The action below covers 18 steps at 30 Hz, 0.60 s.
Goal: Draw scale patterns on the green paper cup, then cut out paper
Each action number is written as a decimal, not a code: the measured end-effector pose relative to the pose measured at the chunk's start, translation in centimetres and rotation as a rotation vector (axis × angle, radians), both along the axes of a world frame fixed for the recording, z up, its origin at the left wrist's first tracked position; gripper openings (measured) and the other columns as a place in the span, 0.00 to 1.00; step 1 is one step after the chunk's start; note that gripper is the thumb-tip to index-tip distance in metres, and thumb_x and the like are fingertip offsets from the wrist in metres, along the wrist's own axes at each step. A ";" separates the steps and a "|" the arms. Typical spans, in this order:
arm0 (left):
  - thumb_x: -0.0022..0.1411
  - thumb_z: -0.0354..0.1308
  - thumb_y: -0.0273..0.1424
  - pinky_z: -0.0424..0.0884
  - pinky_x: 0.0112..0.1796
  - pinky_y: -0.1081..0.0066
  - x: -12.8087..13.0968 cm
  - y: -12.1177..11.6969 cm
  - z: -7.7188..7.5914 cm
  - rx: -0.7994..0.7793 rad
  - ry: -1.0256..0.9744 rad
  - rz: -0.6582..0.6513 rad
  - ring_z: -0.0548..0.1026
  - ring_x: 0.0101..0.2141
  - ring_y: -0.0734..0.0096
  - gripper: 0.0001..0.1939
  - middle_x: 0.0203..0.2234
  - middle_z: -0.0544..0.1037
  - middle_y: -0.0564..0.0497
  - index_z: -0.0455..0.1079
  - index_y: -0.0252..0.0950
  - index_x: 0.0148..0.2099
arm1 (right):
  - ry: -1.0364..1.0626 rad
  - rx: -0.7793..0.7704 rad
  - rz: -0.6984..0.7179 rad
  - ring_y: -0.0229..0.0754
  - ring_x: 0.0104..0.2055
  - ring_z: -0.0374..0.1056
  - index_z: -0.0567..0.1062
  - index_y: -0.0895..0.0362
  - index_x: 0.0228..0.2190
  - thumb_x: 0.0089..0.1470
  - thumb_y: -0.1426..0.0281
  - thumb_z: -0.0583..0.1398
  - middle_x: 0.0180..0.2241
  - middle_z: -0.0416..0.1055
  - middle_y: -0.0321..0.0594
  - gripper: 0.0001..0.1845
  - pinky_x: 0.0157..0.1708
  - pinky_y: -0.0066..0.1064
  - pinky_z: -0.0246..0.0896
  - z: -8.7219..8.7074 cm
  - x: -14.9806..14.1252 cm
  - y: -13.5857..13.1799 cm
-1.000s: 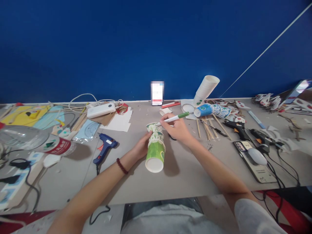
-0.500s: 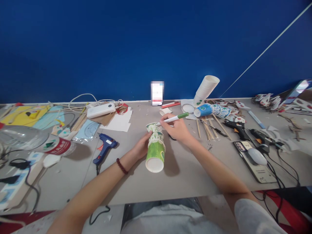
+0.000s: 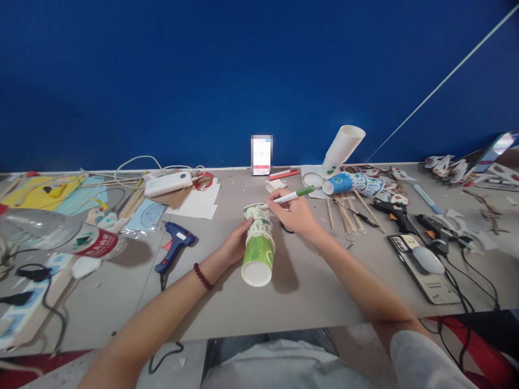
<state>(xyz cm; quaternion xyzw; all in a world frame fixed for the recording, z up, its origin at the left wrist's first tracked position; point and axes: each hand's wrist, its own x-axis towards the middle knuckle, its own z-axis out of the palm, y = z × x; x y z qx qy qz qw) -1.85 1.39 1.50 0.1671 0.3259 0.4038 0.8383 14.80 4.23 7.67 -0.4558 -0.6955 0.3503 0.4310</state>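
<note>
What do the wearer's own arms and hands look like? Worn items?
Left hand: gloveless, dark-red beaded bracelet on the wrist. Right hand: gloveless, bare wrist, pale grey sleeve ending near the elbow.

Craft workshop — glue guns [image 3: 180, 236], stacked cups [image 3: 341, 151], wooden sticks [image 3: 344, 217].

The left hand [image 3: 238, 239] seems partly hidden behind cups [image 3: 258, 252].
</note>
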 end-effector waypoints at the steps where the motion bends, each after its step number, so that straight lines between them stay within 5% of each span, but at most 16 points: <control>1: 0.59 0.56 0.35 0.70 0.39 0.68 0.0 0.0 0.0 0.002 0.001 0.001 0.77 0.33 0.64 0.16 0.33 0.78 0.43 0.68 0.31 0.46 | -0.003 -0.001 -0.001 0.38 0.28 0.66 0.70 0.56 0.27 0.50 0.67 0.56 0.25 0.69 0.36 0.06 0.29 0.29 0.60 0.0 0.0 0.0; 18: 0.59 0.56 0.36 0.70 0.37 0.68 0.0 -0.2 0.3 -0.013 -0.021 -0.017 0.77 0.32 0.64 0.17 0.33 0.77 0.44 0.68 0.32 0.47 | -0.008 -0.017 0.010 0.38 0.27 0.65 0.70 0.56 0.26 0.49 0.67 0.56 0.25 0.69 0.36 0.06 0.29 0.29 0.60 0.0 -0.1 0.0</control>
